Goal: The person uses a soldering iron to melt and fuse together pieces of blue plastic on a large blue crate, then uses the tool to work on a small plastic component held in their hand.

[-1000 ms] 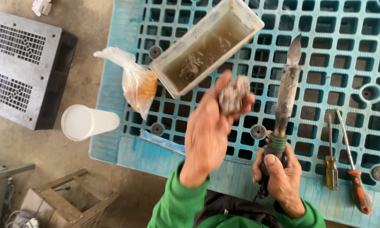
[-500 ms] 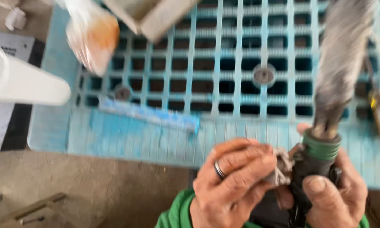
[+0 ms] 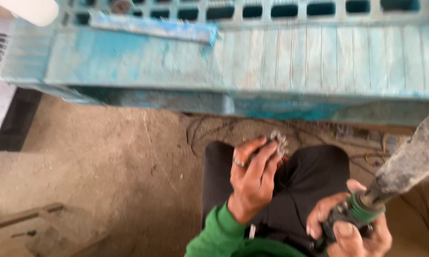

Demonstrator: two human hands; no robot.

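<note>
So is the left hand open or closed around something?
Closed: the left hand has its fingers curled around a small grey lump above the lap.

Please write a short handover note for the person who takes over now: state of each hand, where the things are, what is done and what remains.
Left hand: closed on a small grey crumpled lump, raised over the lap.
Right hand: gripping the dark handle of a worn, mortar-caked blade tool, blade pointing up and right.
Blue plastic pallet lies ahead, a white cylinder at its far left.
Done: both things are in hand, apart.
Left: lump and blade are not yet touching.
</note>
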